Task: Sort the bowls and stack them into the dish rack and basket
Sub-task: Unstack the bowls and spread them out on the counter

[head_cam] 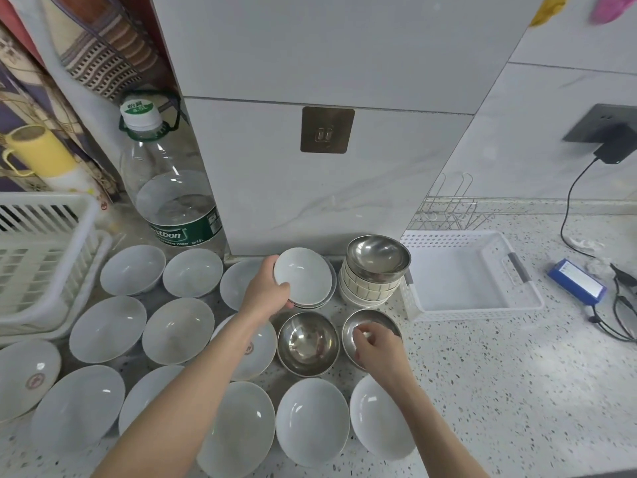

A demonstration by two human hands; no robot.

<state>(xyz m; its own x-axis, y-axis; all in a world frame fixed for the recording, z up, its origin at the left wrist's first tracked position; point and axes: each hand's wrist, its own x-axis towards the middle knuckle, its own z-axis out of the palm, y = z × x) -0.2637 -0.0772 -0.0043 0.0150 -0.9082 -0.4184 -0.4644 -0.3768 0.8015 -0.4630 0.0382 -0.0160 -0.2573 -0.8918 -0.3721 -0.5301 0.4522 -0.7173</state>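
Note:
Several white bowls [108, 327] cover the speckled counter. My left hand [267, 291] grips the rim of a small white bowl [305, 276], tilted on top of a short stack of similar bowls. My right hand [374, 341] pinches the rim of a steel bowl [353, 331]. Beside it, to the left, sits a second steel bowl [308, 343]. A third steel bowl [377, 258] tops a stack of ribbed white bowls [367, 291]. The white dish rack [48, 257] stands at the left, the white basket [472, 276] at the right.
A large water bottle [172, 188] stands behind the bowls against a tiled pillar. A yellow cup [38, 151] is at far left. A wire rack [450, 212] lies behind the basket. A blue box [577, 282] and black cables [620, 305] lie at the right.

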